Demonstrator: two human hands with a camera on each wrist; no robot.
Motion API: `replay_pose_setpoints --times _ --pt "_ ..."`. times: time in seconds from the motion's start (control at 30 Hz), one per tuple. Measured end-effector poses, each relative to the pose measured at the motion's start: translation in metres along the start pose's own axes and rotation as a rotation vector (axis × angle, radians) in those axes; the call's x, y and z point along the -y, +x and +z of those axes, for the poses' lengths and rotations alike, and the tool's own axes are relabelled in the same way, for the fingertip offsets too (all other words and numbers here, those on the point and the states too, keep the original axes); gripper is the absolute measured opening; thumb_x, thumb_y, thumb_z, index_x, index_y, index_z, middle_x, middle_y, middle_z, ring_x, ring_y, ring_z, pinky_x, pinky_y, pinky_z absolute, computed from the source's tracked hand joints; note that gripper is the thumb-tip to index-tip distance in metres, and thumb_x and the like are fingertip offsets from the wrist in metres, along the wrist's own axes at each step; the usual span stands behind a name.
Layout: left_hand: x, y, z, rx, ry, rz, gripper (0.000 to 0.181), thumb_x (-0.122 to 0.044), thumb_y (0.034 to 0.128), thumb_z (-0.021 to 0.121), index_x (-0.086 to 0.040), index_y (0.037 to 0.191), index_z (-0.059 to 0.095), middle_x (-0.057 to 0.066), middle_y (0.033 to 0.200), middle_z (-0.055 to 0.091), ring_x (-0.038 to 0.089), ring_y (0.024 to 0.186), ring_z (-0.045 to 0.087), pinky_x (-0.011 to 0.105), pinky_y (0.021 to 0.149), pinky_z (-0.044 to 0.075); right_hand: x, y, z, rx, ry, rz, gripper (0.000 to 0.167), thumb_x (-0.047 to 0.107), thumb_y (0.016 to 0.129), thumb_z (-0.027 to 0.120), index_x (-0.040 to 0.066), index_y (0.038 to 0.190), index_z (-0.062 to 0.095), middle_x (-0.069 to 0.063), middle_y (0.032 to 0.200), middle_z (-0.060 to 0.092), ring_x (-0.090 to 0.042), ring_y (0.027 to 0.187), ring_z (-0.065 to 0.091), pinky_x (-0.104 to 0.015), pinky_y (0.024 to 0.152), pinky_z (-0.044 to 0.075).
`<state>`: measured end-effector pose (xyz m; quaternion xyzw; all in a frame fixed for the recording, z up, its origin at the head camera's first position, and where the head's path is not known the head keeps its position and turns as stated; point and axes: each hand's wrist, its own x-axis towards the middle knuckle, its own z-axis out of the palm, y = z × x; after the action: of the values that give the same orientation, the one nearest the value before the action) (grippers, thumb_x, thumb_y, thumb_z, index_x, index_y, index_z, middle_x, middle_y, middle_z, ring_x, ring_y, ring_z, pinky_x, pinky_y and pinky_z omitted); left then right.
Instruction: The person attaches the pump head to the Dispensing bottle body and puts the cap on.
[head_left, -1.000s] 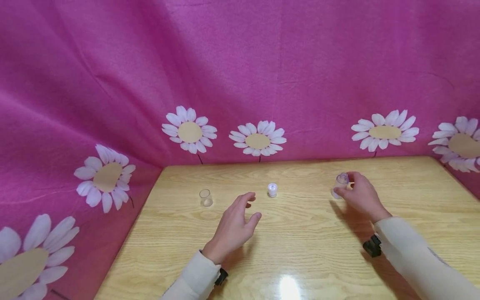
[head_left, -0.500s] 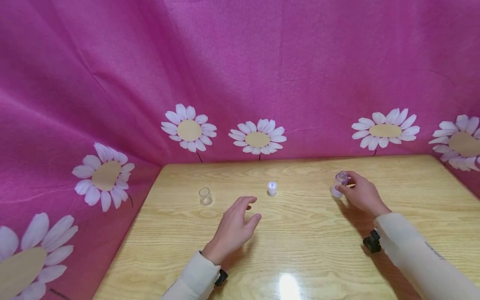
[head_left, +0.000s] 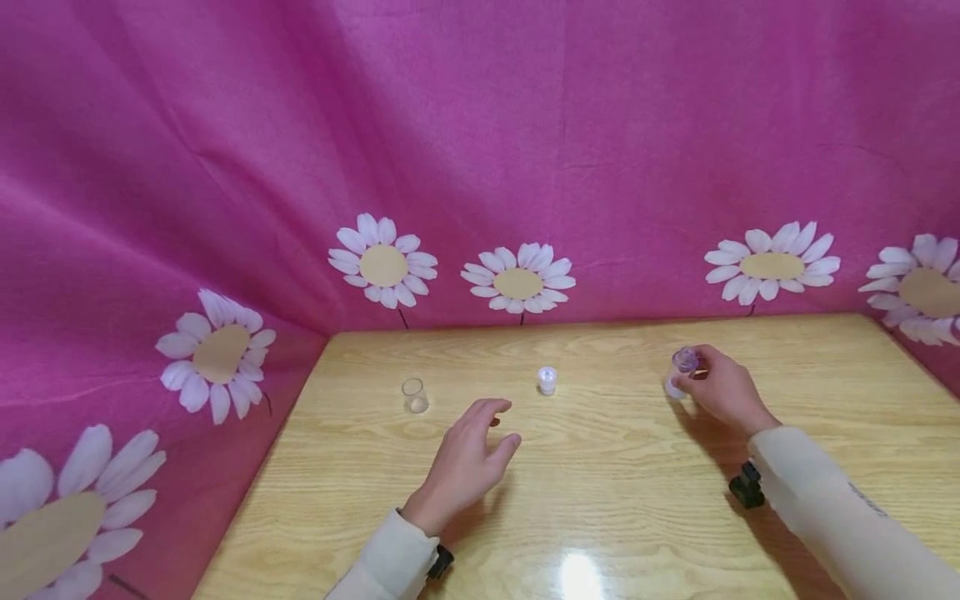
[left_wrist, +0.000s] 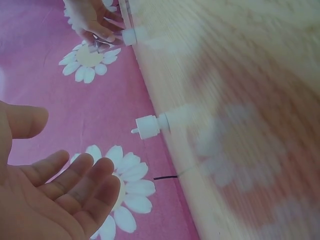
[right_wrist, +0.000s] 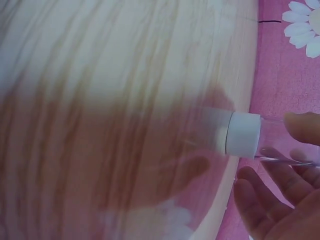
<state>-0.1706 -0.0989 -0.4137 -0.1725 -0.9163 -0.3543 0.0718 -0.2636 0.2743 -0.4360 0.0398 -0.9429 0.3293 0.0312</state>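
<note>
Note a creased magenta cloth (head_left: 480, 108) printed with white-petalled daisies (head_left: 517, 283), hanging behind and to the left of a light wood-grain tabletop (head_left: 615, 475) with white glare (head_left: 581, 577) near the front.

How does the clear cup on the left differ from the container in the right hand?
The cup stands free; the right hand grips the container. The cup shows no white; the container has a white base. The cup looks shorter than the container. Both have clear walls.

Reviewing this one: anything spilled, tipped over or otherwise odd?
Nothing stands out: the clear cup and small white piece stand on the table, the right hand holds a white-based clear container, and no spill or damage shows.
</note>
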Motion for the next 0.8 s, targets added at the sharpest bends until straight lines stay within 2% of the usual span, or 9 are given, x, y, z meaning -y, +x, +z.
replay_pose_setpoints --times 0.13,0.3,0.4,0.53,0.8 --pt "0.001 -0.002 -0.001 0.008 -0.004 -0.007 0.043 -0.026 0.0957 0.064 -0.013 0.135 0.056 0.002 0.135 0.060 0.020 0.115 0.063 0.040 0.093 0.053 0.003 0.000 0.001 0.006 -0.005 0.008 0.054 0.025 0.094 0.066 -0.008 0.131 0.047 -0.032 0.120 0.061 -0.045 0.107 0.062 -0.047 0.081 0.055" --pt "0.002 -0.003 -0.001 0.011 -0.007 -0.016 0.043 -0.026 0.0960 0.064 -0.012 0.136 0.056 0.003 0.136 0.060 0.021 0.116 0.062 0.041 0.094 0.053 0.010 -0.003 0.004 -0.045 0.042 -0.021 0.053 0.029 0.094 0.066 -0.003 0.133 0.049 -0.028 0.118 0.063 -0.041 0.106 0.063 -0.035 0.078 0.052" --pt "0.002 -0.003 -0.001 0.010 -0.005 -0.015 0.043 -0.025 0.0960 0.064 -0.012 0.136 0.056 0.004 0.135 0.061 0.022 0.117 0.062 0.041 0.094 0.053 0.016 -0.005 0.006 -0.084 0.070 -0.065 0.050 0.027 0.093 0.067 -0.002 0.131 0.052 -0.024 0.113 0.065 -0.039 0.104 0.063 -0.028 0.075 0.050" --pt "0.003 -0.002 -0.001 0.008 0.000 -0.013 0.043 -0.026 0.0961 0.064 -0.012 0.136 0.056 0.004 0.135 0.061 0.021 0.117 0.062 0.041 0.094 0.053 0.023 -0.006 0.008 -0.125 0.062 -0.142 0.044 0.022 0.092 0.069 0.000 0.128 0.056 -0.021 0.107 0.067 -0.037 0.101 0.064 -0.026 0.072 0.049" --pt "0.005 -0.002 -0.002 0.009 0.016 0.001 0.043 -0.025 0.0955 0.064 -0.011 0.135 0.056 0.004 0.134 0.062 0.022 0.115 0.063 0.041 0.094 0.052 0.030 -0.004 0.012 -0.127 0.065 -0.219 0.044 0.017 0.092 0.068 -0.002 0.130 0.055 -0.024 0.112 0.066 -0.037 0.099 0.065 -0.022 0.067 0.051"
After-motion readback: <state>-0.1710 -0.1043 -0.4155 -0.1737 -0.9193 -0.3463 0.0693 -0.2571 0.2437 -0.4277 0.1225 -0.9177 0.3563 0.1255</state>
